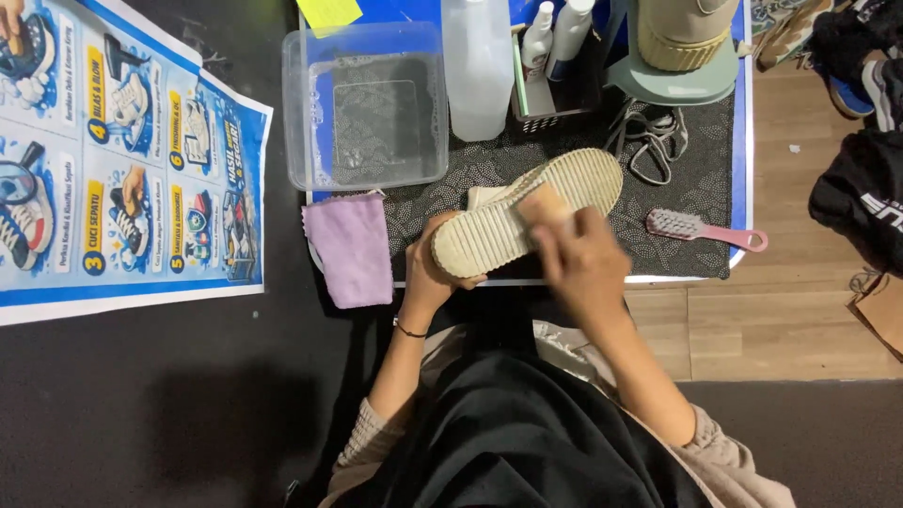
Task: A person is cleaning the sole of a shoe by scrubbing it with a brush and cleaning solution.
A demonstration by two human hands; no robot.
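Gripped shoe (pixel 564 193), sole-up, toe upper-right.

The person wears a beige long-sleeved top, its sleeves pushed up to the elbows and gathered in soft folds, leaving both forearms bare. A thin dark bracelet (pixel 409 328) circles the wrist of the left hand (pixel 428 273); the right hand (pixel 583 263) carries no ring or band that can be made out, being blurred. A black garment (pixel 513 437) covers the lap, smooth and unpatterned
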